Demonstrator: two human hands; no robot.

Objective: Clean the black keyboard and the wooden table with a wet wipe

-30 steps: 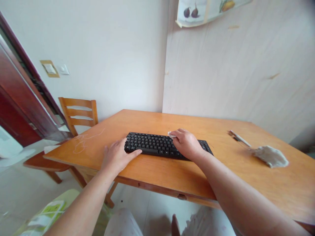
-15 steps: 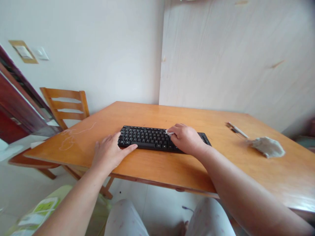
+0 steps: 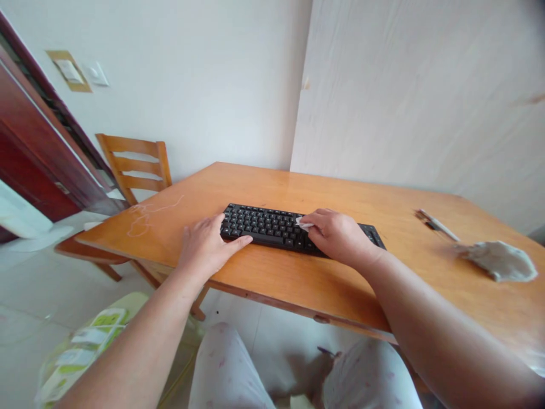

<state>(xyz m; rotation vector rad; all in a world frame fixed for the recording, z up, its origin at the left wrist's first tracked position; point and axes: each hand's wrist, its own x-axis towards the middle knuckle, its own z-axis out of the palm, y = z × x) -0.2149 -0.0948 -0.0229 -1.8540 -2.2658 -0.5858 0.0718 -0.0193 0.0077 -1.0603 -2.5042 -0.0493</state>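
A black keyboard [image 3: 264,226] lies flat on the wooden table, near its front edge. My left hand [image 3: 208,241] grips its left end, thumb along the front edge and fingers at the left side. Over the right half of the keys, my right hand [image 3: 340,236] is closed around a small crumpled white tissue [image 3: 304,225], pressed to the keys. The hand hides part of the tissue and many of the right-hand keys.
On the right of the table [image 3: 366,193] lie a crumpled grey cloth [image 3: 500,261] and a pen-like white stick [image 3: 443,227] beside a dark item. Thin pale string [image 3: 142,221] lies at the left. A wooden chair [image 3: 138,165] stands behind; a green-and-white package [image 3: 85,352] is below left.
The view has swung left, so everything sits further right in the picture. Both hands keep their hold; the tissue remains on the keys, with little clear movement along the keyboard.
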